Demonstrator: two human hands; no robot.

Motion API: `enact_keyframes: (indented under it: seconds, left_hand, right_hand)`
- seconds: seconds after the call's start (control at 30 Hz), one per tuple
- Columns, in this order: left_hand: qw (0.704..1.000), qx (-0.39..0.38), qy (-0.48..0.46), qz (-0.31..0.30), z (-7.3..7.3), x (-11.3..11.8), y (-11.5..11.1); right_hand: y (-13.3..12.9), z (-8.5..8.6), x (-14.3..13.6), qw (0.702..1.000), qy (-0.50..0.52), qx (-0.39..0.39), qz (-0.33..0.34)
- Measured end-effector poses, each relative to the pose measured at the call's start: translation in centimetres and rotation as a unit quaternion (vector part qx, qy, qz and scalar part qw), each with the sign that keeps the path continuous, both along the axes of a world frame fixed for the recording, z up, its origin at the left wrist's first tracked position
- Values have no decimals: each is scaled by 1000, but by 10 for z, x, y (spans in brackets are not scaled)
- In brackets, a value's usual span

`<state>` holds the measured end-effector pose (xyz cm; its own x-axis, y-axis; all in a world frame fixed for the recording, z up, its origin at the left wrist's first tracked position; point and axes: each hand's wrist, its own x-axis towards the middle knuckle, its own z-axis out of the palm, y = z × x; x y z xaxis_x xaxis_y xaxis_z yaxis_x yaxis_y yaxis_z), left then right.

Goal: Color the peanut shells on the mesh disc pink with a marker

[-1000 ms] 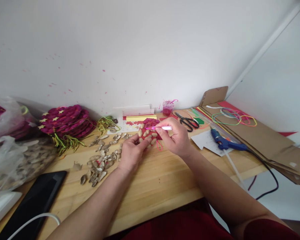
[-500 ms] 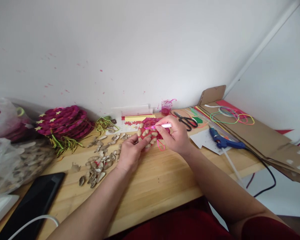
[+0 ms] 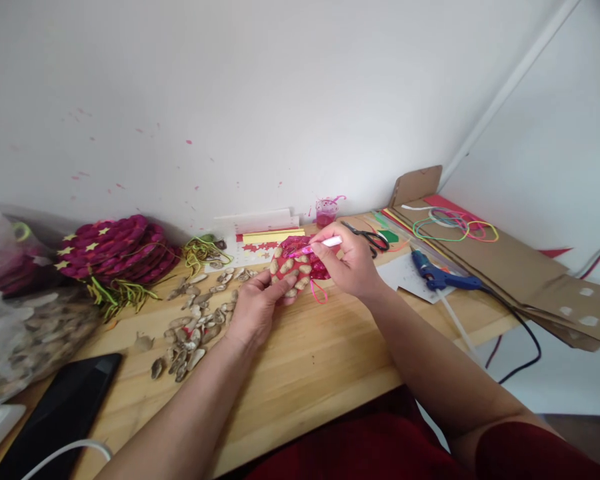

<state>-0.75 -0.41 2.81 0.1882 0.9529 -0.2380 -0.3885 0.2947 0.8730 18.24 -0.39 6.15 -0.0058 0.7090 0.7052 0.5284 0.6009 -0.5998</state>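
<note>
My left hand (image 3: 265, 295) grips the lower left edge of a red disc (image 3: 281, 272) covered with peanut shells, its thumb on top. The shells on the disc's right and far side are wet magenta; those nearer my left hand are plain tan. In my right hand (image 3: 347, 261) is a paintbrush (image 3: 330, 243) with a white handle, pinched between thumb and fingers. Its pink-stained tip touches the shells near the disc's middle. A pink cord loop (image 3: 319, 291) hangs from the disc's near right edge. Behind it stands a cup of magenta paint (image 3: 325, 212).
Loose peanut shells (image 3: 193, 333) lie left of my left hand. Further left are stacked magenta discs (image 3: 120, 250), a plastic bag of shells (image 3: 45, 340) and a black tablet (image 3: 63, 413). Scissors (image 3: 375, 238), a blue glue gun (image 3: 443, 277) and cardboard (image 3: 520, 270) are on the right.
The disc has tilted and turned slightly, showing more of its cord loop. The brush tip has shifted a little across the shells. The whole view has swung slightly to the right.
</note>
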Motion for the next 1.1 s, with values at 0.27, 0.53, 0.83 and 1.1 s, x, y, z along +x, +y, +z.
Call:
enact_keyframes:
  seconds: [0.27, 0.53, 0.83, 1.1]
  left_hand:
    - [999, -27, -24, 0, 5, 1, 0]
    - [998, -33, -46, -7, 3, -1, 2]
    - [997, -52, -53, 0, 4, 0, 1]
    - [997, -60, -54, -1, 7, 0, 1]
  right_hand:
    - [1, -1, 3, 1000, 11, -16, 12]
    - [1, -2, 0, 1000, 15, 21, -7]
    - [1, -1, 1, 999, 0, 35, -29]
    - [0, -2, -3, 998, -12, 47, -31]
